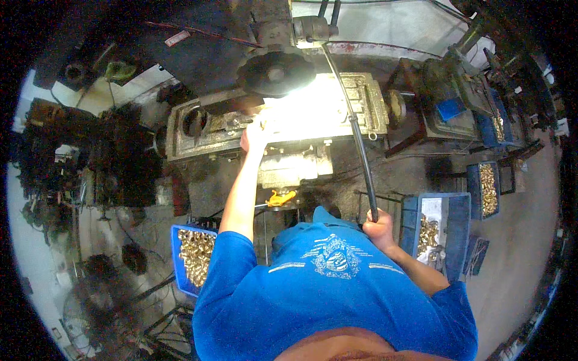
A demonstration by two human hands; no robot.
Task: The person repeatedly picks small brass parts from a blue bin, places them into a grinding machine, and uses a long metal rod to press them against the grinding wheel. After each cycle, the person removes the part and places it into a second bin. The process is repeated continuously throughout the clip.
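Two hands at work on one machine, seen from above the worker. Right hand (379,228): grip wrapped round the low end of a black lever (363,159), just beside the worker's hip. Lever slants up and to the left from there, crossing over the right part of the bed (379,114) to reach the machine head (311,30). Left hand (255,133): arm stretched forward, hand at the bed, left of a strong white glare. State of this grip: cannot tell; fingertips washed out, anything in them not readable.

Dark disc (275,73) sits above the bed, near the left hand. Below the bed, in front of the worker, lies a yellow tool (280,198).

Brass parts noted in three blue crates. Left crate (176,265), by the worker's left elbow: heaped with parts (196,253). Right crate (462,231), beside the right forearm: a pile of parts next to something white. Far crate (474,191), beyond it to the right: parts along its length.
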